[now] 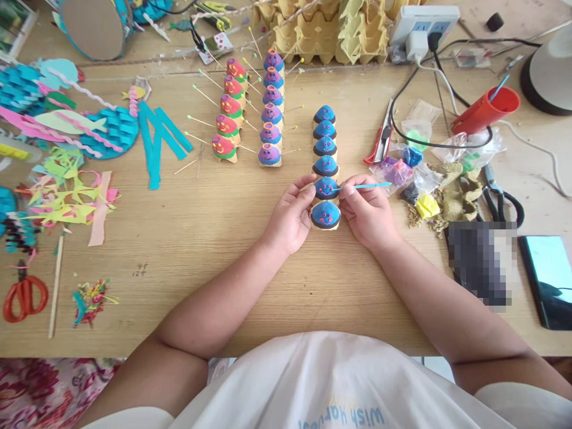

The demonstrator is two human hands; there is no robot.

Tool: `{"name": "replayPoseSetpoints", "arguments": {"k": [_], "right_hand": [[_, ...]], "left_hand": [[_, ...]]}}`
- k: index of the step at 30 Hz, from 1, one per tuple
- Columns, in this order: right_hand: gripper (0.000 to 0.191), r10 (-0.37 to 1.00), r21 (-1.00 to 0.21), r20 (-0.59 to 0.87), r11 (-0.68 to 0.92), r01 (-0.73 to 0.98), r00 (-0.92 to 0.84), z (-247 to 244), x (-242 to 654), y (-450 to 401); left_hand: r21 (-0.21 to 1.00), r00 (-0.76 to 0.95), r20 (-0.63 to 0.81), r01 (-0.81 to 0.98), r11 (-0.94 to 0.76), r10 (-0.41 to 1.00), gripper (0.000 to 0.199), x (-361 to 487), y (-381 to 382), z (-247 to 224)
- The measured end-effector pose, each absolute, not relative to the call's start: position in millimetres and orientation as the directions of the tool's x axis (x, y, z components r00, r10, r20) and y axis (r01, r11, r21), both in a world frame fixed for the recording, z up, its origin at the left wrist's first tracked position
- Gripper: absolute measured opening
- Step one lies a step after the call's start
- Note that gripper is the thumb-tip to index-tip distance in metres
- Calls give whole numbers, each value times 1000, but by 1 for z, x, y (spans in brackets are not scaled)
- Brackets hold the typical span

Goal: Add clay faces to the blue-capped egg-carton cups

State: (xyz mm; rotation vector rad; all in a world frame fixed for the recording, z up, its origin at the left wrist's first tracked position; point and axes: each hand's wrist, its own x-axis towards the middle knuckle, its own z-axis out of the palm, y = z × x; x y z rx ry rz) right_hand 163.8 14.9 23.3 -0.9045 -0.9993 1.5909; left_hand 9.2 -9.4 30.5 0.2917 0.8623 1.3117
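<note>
In front of me a row of egg-carton cups (325, 165) runs away from me, each capped with blue clay and a dark rim. Small smiling clay faces mark the caps. My left hand (292, 214) grips the row's left side near the second cup, thumb and fingers closed. My right hand (366, 210) pinches a thin blue clay tool (378, 185), its tip at the face of the second-nearest cup (326, 188). The nearest cup (326, 215) has pink cheeks and a smile.
Two finished-looking rows, red-green (230, 107) and purple-blue (270, 113), stand behind on the left. A utility knife (382, 134), clay bags (400, 171), scissors (494, 193) and a phone (547, 280) lie on the right. Paper scraps (71, 190) and red-handled scissors (24, 295) lie left.
</note>
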Motion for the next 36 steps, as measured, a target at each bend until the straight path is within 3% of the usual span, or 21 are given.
{"name": "replayPoseSetpoints", "arguments": {"k": [36], "right_hand": [[49,973,-933,-70,-141,-331,-218,23,164,15]], "left_hand": [[632,10,-417,-715,298,909,19,9,-9,30]]}}
